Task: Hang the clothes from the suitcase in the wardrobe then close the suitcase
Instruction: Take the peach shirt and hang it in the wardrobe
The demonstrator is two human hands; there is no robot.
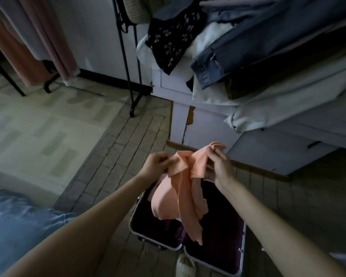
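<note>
I hold a peach-orange garment (185, 188) up over the open suitcase (214, 226), which lies on the floor with a dark purple lining and a light rim. My left hand (158, 164) pinches the cloth's left upper edge. My right hand (221, 163) grips its right upper edge. The rest of the garment hangs down crumpled into the suitcase. Dark clothing lies in the left half of the suitcase, partly hidden by the hanging cloth.
A white bed (238, 120) at right carries a pile of clothes: denim (248, 54), a dark floral piece (172, 37) and white fabric. A black metal stand (128, 76) rises behind. Pink and grey garments (38, 37) hang at upper left. My jeans-clad leg (14, 222) is at lower left.
</note>
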